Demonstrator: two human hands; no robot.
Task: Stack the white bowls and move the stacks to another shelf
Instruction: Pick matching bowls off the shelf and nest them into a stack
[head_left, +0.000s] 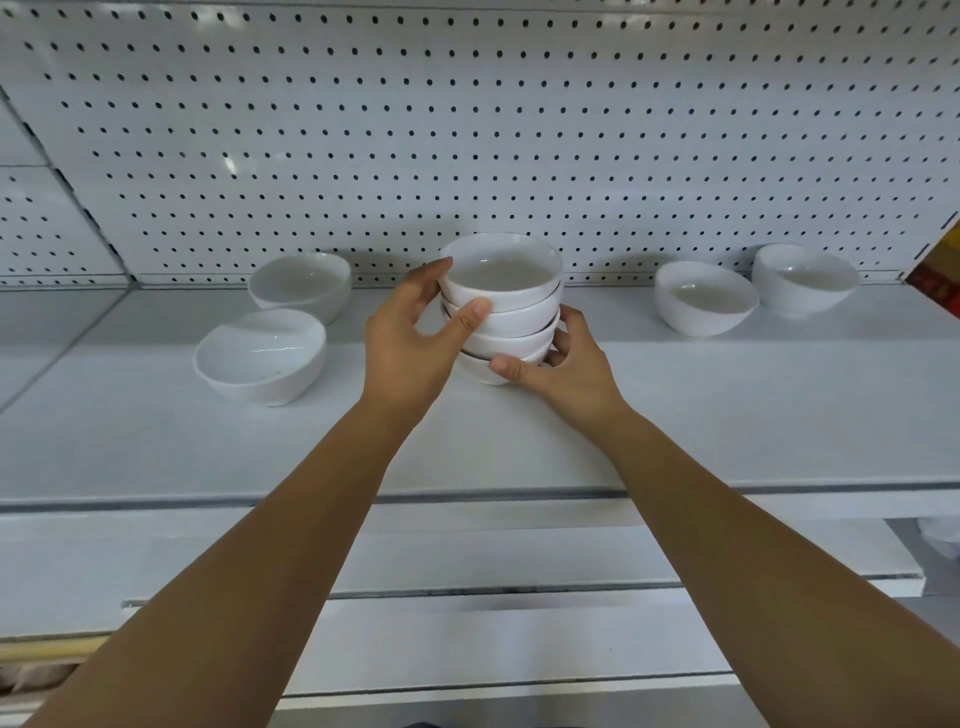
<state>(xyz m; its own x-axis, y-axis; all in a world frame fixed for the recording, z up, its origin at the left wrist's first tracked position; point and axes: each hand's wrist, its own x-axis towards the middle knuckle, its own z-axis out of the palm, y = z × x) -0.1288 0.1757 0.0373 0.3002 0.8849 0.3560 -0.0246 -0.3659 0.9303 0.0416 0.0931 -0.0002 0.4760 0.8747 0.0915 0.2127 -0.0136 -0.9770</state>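
Stack (511, 325) of four white bowls, nested, glossy glazed ceramic with round walls and thin rims; it stands mid-shelf, near the back. Cannot tell whether its base rests on the shelf (727, 405) or is just clear of it. Left hand (402, 343) grips the upper bowls from the left side, thumb across the second bowl's wall, fingers curled round the far side of the top one. Right hand (571, 364) holds the bottom of the stack from the right, thumb on the lowest bowl's front, fingers wrapped behind. Both forearms bare. Shelf is flat, smooth, white painted metal. Two loose bowls left of the stack: back-left bowl (301, 283) and front-left bowl (260, 358), both tilted, close together. Two more to the right: near-right bowl (704, 296) and far-right bowl (805, 278), tilted, just beside each other. Behind them, white pegboard (467, 130) with regular rows of small dark holes. Lower shelves (467, 561) below, same white finish.
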